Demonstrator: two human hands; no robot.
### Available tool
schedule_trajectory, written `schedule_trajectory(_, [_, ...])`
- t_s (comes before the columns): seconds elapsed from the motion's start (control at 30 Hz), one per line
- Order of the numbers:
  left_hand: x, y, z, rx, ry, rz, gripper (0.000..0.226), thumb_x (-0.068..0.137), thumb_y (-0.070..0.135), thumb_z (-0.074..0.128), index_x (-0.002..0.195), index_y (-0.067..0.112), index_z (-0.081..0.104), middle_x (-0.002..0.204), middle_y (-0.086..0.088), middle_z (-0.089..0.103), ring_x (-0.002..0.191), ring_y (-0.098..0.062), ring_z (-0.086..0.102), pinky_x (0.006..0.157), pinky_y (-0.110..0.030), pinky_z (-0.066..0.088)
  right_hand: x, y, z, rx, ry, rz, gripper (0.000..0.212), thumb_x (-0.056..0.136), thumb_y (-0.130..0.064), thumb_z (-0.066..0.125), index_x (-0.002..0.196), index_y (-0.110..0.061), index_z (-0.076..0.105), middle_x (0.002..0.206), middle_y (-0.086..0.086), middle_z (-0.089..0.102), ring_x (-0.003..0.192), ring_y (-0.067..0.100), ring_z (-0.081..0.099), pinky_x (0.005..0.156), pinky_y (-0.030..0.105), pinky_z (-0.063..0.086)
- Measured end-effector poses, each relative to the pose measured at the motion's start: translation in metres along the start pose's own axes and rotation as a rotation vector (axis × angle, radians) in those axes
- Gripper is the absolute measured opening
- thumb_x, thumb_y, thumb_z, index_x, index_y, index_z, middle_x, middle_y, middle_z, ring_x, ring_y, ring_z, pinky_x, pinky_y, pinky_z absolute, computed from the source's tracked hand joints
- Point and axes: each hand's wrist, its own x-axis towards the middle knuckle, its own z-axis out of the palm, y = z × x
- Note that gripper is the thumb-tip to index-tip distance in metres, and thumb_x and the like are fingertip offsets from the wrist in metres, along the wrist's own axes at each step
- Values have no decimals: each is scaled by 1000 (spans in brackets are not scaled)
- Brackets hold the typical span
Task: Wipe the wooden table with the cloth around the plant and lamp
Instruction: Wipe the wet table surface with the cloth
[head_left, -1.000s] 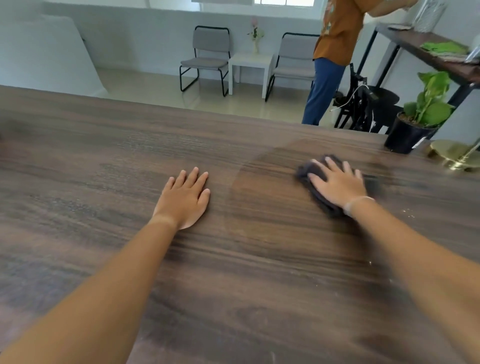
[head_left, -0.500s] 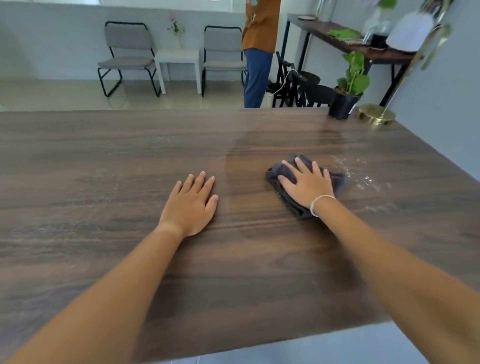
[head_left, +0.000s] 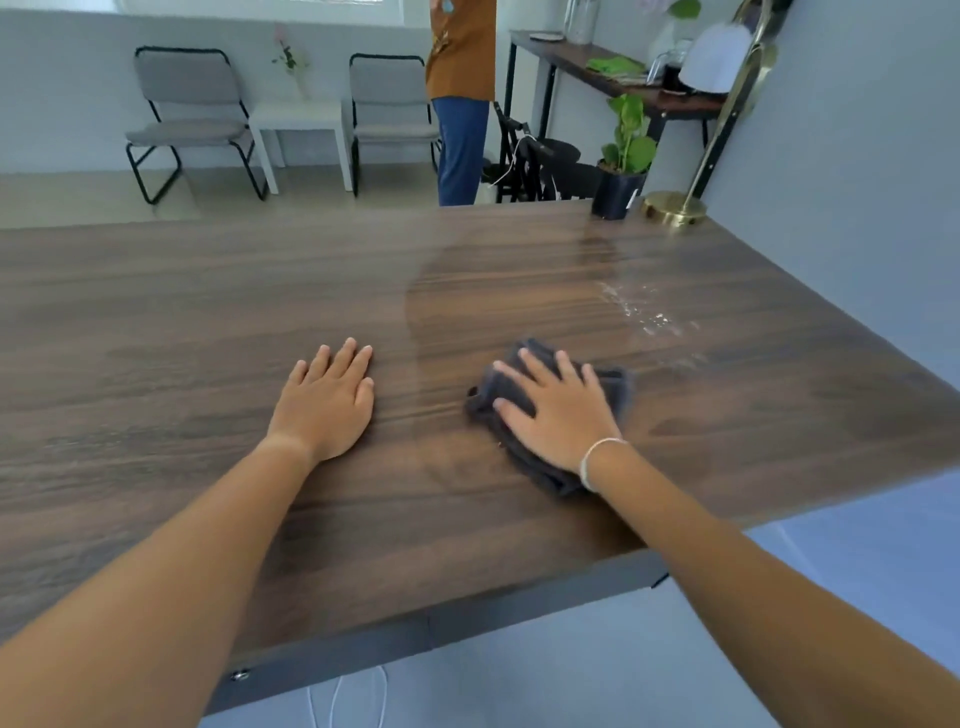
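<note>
A dark wooden table (head_left: 208, 322) fills the view. My right hand (head_left: 558, 410) presses flat on a dark grey cloth (head_left: 618, 387) lying on the table right of centre, fingers spread over it. My left hand (head_left: 327, 402) rests flat on the bare wood to the left of the cloth, holding nothing. At the far right corner stand a potted plant (head_left: 621, 161) in a black pot and a brass lamp, whose base (head_left: 674, 207) sits beside the pot. A damp sheen and small droplets (head_left: 644, 312) lie between the cloth and the plant.
The table's near edge (head_left: 415, 631) and right edge run close to a grey wall. Beyond the far edge stand a person in an orange top (head_left: 462, 104), two grey chairs (head_left: 184, 114), a small white table (head_left: 301, 119) and a shelf (head_left: 623, 78) with items.
My right hand has drawn the cloth back toward me, away from the plant and lamp. The view has pulled back, showing the near table edge. My left hand stays flat in place.
</note>
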Motion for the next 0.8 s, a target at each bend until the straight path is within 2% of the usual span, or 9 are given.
schedule_trajectory(0.1, [3, 4, -3, 3, -24, -11, 52, 98, 31, 20, 148, 21, 13, 159, -1, 6, 147, -27, 6, 118, -42, 5, -80, -32, 6, 87, -22, -381, 54, 88, -58, 25, 140, -47, 30, 156, -13, 24, 146, 25, 13, 116, 45, 3])
schedule_trajectory(0.17, [8, 15, -5, -24, -34, 9, 51, 98, 30, 21, 148, 20, 14, 159, -1, 6, 146, -28, 6, 118, -42, 4, -113, 11, -6, 125, -13, -368, 52, 87, -58, 25, 139, -51, 29, 154, -19, 23, 145, 18, 13, 116, 39, 4])
schedule_trajectory(0.3, [24, 54, 1, -84, -21, 116, 52, 98, 30, 22, 148, 19, 13, 159, -1, 5, 147, -26, 4, 118, -41, 2, -69, 165, -42, -39, -12, 216, 62, 83, -63, 13, 143, -47, 18, 158, -14, 14, 147, 25, 11, 116, 46, 12])
schedule_trajectory(0.37, [32, 76, 6, -92, -19, 151, 52, 98, 31, 22, 148, 19, 13, 159, -2, 5, 147, -26, 4, 118, -41, 2, -22, 186, -48, -11, 17, 496, 57, 93, -55, 20, 146, -37, 20, 160, -8, 12, 146, 30, 9, 116, 51, 11])
schedule_trajectory(0.4, [38, 88, 7, -92, -19, 164, 52, 98, 31, 22, 148, 19, 13, 159, -2, 5, 147, -26, 4, 118, -41, 2, -5, 174, -43, -23, 35, 504, 55, 94, -53, 23, 146, -37, 21, 160, -7, 13, 145, 32, 10, 116, 52, 11])
schedule_trajectory(0.53, [68, 136, 8, -76, -16, 207, 52, 98, 30, 23, 148, 17, 14, 159, -4, 6, 147, -28, 6, 118, -42, 4, -35, 98, -15, 0, 3, -73, 57, 88, -59, 19, 144, -46, 21, 158, -13, 16, 146, 23, 8, 117, 46, 5])
schedule_trajectory(0.6, [85, 157, 9, -69, -13, 214, 52, 98, 30, 23, 148, 17, 14, 159, -4, 7, 147, -28, 6, 118, -42, 4, -80, 122, -25, 83, -6, -199, 57, 85, -61, 15, 140, -53, 21, 155, -21, 13, 142, 10, 2, 116, 39, 1])
schedule_trajectory(0.67, [99, 173, 14, -64, -17, 203, 53, 98, 32, 23, 148, 17, 14, 159, -4, 6, 147, -27, 5, 118, -42, 4, -91, 201, -42, 43, 22, -30, 53, 85, -62, 15, 138, -56, 17, 155, -21, 14, 144, 11, 5, 116, 40, 5])
schedule_trajectory(0.8, [116, 200, 27, -54, -30, 139, 54, 97, 35, 23, 148, 19, 14, 159, -3, 7, 147, -27, 5, 119, -42, 3, -26, 349, -78, -17, 52, 603, 54, 95, -52, 20, 146, -39, 18, 160, -8, 12, 146, 27, 11, 116, 51, 13])
